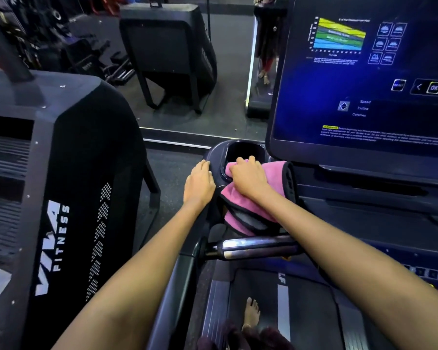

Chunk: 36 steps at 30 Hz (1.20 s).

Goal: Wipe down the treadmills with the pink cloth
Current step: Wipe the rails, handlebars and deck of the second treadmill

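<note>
The right hand presses the cloth down with curled fingers just beside the cup holder, probably so the pad rubs the console ledge there. Left of the cup holder, the left hand lies flat on the rim, holding nothing, likely to steady her.

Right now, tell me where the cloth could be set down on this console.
Free: the cup holder, empty beyond the right hand, and the dark ledge beneath the screen. Crowded: the console's left corner, where the left hand and the pink cloth sit.
</note>
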Tool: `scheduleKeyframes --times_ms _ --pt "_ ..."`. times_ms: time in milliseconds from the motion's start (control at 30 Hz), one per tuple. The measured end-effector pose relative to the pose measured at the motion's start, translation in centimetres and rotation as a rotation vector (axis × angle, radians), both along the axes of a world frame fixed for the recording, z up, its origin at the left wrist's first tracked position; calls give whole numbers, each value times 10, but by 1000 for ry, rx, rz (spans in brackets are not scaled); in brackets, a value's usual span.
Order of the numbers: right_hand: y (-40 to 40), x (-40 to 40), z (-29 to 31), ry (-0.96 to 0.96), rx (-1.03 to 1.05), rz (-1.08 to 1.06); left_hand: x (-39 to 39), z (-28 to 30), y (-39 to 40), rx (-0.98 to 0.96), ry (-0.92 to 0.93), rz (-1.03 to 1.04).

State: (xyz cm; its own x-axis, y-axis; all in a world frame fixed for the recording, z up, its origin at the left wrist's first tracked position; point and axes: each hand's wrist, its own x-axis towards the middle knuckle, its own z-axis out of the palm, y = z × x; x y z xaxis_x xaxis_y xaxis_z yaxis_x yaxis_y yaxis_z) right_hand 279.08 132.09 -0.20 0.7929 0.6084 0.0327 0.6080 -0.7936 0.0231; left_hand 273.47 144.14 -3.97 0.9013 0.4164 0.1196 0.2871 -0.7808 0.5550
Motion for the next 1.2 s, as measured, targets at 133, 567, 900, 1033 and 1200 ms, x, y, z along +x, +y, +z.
scheduleKeyframes --times_ms 133,567,900,1033,1200 --pt "19 18 7 124 55 -72 1 2 4 -6 -4 6" --pt "40 53 15 228 85 -319 1 -3 5 28 -11 31" --pt "34 56 16 271 -171 -256 2 -2 3 7 -32 15" --pt "44 66 23 436 -229 -320 3 -3 2 8 -32 21" --pt "55 74 0 219 131 -417 6 -3 5 8 -50 17"
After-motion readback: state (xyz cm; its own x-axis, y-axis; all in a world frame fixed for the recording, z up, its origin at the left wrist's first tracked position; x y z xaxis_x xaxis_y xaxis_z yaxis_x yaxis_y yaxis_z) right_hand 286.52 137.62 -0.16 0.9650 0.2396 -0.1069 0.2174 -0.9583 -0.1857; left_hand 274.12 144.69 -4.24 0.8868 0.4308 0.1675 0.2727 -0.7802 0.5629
